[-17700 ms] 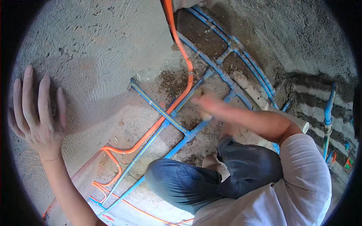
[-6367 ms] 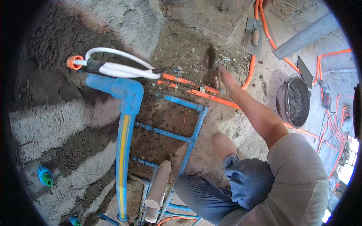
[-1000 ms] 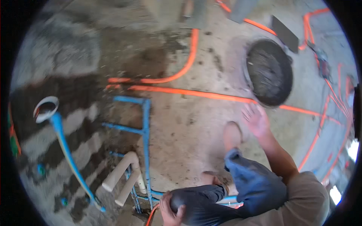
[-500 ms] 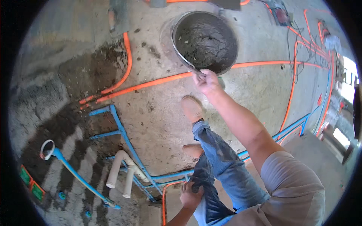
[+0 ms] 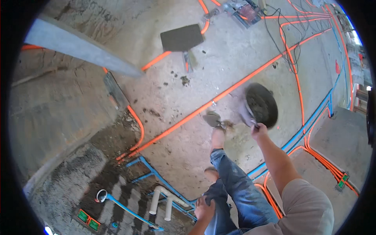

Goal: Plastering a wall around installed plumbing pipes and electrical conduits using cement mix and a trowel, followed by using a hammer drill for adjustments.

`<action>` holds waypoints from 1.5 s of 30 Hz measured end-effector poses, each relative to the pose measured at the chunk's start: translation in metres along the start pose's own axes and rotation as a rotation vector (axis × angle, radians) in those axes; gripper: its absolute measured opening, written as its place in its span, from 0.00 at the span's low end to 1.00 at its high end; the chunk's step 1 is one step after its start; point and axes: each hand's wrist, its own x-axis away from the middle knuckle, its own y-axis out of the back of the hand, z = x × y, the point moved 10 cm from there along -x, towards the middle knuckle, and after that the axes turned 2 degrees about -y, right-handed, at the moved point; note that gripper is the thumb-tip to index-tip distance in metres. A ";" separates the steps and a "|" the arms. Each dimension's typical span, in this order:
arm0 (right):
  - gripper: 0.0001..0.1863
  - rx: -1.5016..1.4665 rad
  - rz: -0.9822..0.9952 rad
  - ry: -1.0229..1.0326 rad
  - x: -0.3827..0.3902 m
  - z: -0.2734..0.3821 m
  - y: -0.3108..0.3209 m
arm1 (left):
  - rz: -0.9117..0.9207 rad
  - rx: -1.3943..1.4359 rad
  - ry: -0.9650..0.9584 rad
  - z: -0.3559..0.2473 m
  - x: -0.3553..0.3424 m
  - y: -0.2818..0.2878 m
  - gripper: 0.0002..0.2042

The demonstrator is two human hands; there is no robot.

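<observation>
My right hand [image 5: 259, 131] is closed on the near edge of a round black bucket [image 5: 250, 113]. Dark wet mortar [image 5: 261, 102] lies inside the bucket, which is slightly smeared by motion. Whether the fingers grip the rim or a handle is hard to tell. A trowel [image 5: 212, 119] with a grey blade lies left of the bucket, against the toe of my forward shoe [image 5: 217, 138]. My left hand [image 5: 205, 209] rests on my left knee, holding nothing, fingers spread over the jeans.
Orange conduits [image 5: 219, 96] and blue pipes [image 5: 293, 145] cross the concrete floor. A dark rectangular float [image 5: 182, 38] lies farther off, near a power tool [image 5: 244, 13] and black cables [image 5: 293, 47]. White drain pipes [image 5: 168, 196] stand at lower left. A pale post [image 5: 82, 45] juts in upper left.
My right hand has pulled the bucket over the long orange conduit to its near side, toward the right. The trowel now shows by my shoe. My left hand stays on the knee; the view has shifted.
</observation>
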 end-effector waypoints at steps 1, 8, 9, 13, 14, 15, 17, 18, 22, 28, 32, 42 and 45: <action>0.10 -0.078 0.020 -0.036 -0.003 0.013 0.004 | -0.011 0.019 -0.017 -0.009 0.005 0.025 0.23; 0.18 0.646 -0.158 -0.063 0.075 -0.060 0.094 | -0.085 -0.160 -0.180 -0.080 -0.005 0.089 0.23; 0.20 0.724 -0.110 -0.183 0.088 -0.060 0.103 | -0.085 -0.139 -0.224 -0.097 -0.017 0.085 0.23; 0.32 1.558 -0.026 0.094 0.220 -0.043 0.013 | 0.056 -0.220 -0.111 -0.108 -0.040 0.080 0.23; 0.32 1.553 -0.037 0.103 0.241 -0.029 0.003 | 0.083 -0.177 -0.094 -0.112 -0.046 0.082 0.24; 0.33 1.546 0.138 0.098 0.255 -0.024 -0.026 | 0.107 -0.137 -0.081 -0.115 -0.055 0.085 0.24; 0.34 1.543 0.315 0.095 0.297 -0.006 -0.093 | 0.090 -0.179 -0.089 -0.122 -0.065 0.089 0.25; 0.32 1.510 0.328 0.095 0.332 0.000 -0.129 | 0.093 -0.194 -0.038 -0.118 -0.068 0.093 0.25; 0.31 1.742 0.338 0.402 0.387 0.060 -0.206 | 0.110 -0.196 0.060 -0.141 -0.082 0.107 0.25; 0.34 2.538 0.237 1.045 0.374 0.086 -0.282 | 0.043 -0.224 0.218 -0.199 -0.139 0.115 0.23; 0.30 2.528 0.238 1.006 0.358 0.169 -0.341 | 0.291 -0.216 0.337 -0.251 -0.197 0.062 0.21; 0.24 2.341 0.406 0.701 0.305 0.255 -0.393 | 0.151 0.711 -0.202 -0.676 -0.610 -0.031 0.36; 0.23 2.349 0.381 0.665 0.300 0.279 -0.397 | 0.203 0.796 -0.228 -0.793 -0.634 -0.033 0.23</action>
